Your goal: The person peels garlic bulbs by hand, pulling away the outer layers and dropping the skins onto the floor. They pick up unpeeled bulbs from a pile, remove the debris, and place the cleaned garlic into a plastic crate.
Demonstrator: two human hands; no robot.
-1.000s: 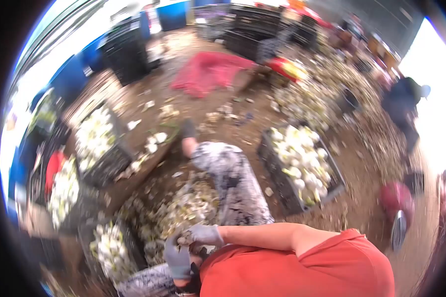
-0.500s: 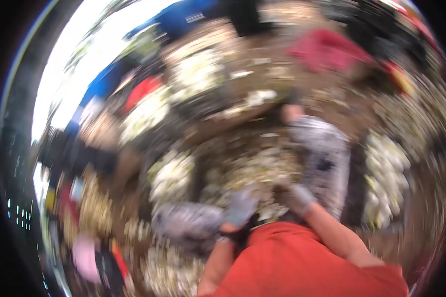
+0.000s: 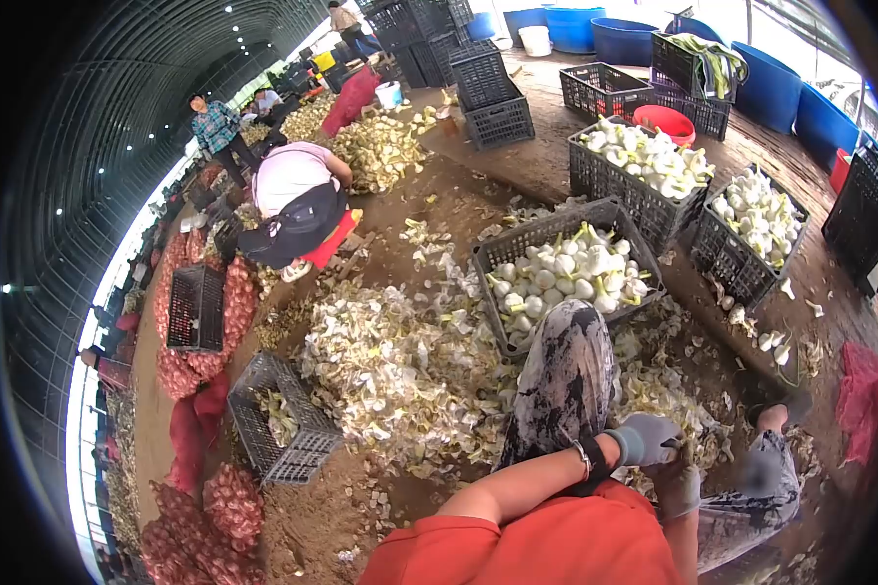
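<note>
My left hand point(image 3: 649, 439), in a grey glove, is closed beside my right hand point(image 3: 677, 486), also gloved and closed. They meet low between my knees, fingertips together. Whatever sits between the fingers is hidden or too small to make out. Pale garlic skins point(image 3: 400, 356) lie in a broad heap on the ground and under the hands. Past my left knee is a black crate point(image 3: 490, 310) full of white garlic bulbs point(image 3: 566, 273) with short green stems.
Two more crates of garlic point(image 3: 644, 161) point(image 3: 751, 219) stand to the right. A black crate point(image 3: 283, 429) with some skins is at left, near red mesh sacks point(image 3: 205, 526). A person in pink point(image 3: 291, 177) bends nearby; another in plaid point(image 3: 217, 127) stands behind. Blue tubs point(image 3: 766, 88) line the back.
The view has swung left and sharpened from a strong blur. My hands, apart between the knees before, are now together and appear further right in the picture.
</note>
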